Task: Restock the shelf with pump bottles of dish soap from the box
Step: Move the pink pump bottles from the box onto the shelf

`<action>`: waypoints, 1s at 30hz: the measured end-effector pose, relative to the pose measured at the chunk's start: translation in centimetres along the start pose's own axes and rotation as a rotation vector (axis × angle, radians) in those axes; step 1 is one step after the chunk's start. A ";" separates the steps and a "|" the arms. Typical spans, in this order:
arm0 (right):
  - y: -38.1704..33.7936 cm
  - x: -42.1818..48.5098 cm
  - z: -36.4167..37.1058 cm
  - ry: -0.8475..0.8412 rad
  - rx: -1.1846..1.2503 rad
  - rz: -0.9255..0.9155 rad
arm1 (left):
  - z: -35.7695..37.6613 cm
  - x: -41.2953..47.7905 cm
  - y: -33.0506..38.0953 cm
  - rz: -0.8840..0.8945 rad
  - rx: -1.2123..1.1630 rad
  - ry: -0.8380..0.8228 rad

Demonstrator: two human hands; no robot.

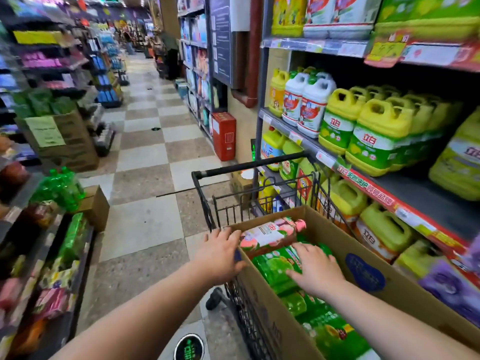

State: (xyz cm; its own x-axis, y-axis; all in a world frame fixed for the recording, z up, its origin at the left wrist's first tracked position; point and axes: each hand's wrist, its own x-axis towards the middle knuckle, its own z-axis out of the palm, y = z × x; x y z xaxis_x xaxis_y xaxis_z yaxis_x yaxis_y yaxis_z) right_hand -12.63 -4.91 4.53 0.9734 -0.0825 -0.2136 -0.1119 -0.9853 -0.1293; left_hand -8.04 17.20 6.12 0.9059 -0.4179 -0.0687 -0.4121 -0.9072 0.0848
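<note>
An open cardboard box (345,245) rides in a black wire shopping cart (207,203) beside the shelf. Inside lie green dish soap bottles (275,268) and, across the far end, a pink one (270,233). My left hand (220,255) rests on the box's left rim, fingers spread against the cardboard next to the pink bottle. My right hand (317,271) lies flat, fingers apart, on top of the green bottles inside the box. Neither hand is closed around a bottle. The shelf (405,206) on the right carries yellow and green soap jugs.
A checkered aisle floor (145,152) stretches ahead. Stacked cardboard boxes (65,141) and green bottle packs (59,188) line the left shelving. A red box (224,136) stands by the right shelf's end. Purple refill packs (446,284) sit low on the right.
</note>
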 end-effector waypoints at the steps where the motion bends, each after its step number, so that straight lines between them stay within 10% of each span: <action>1: 0.5 0.6 0.3 -0.018 0.012 0.038 | 0.5 1.4 0.0 0.025 0.002 -0.014; 21: 0.1 16.1 2.9 -0.211 0.357 0.620 | 7.4 25.8 -4.5 0.473 -0.068 -0.429; 30: 2.2 21.8 5.2 -0.250 0.540 0.699 | 10.7 28.1 -3.5 0.347 -0.288 -0.588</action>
State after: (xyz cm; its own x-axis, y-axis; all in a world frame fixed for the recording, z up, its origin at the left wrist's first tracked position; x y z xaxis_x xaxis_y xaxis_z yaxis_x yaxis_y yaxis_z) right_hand 7.35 -8.14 -5.46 0.5847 -0.5368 -0.6083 -0.7983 -0.5143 -0.3135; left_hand 17.79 8.12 -6.77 0.4932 -0.7086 -0.5047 -0.5501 -0.7034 0.4501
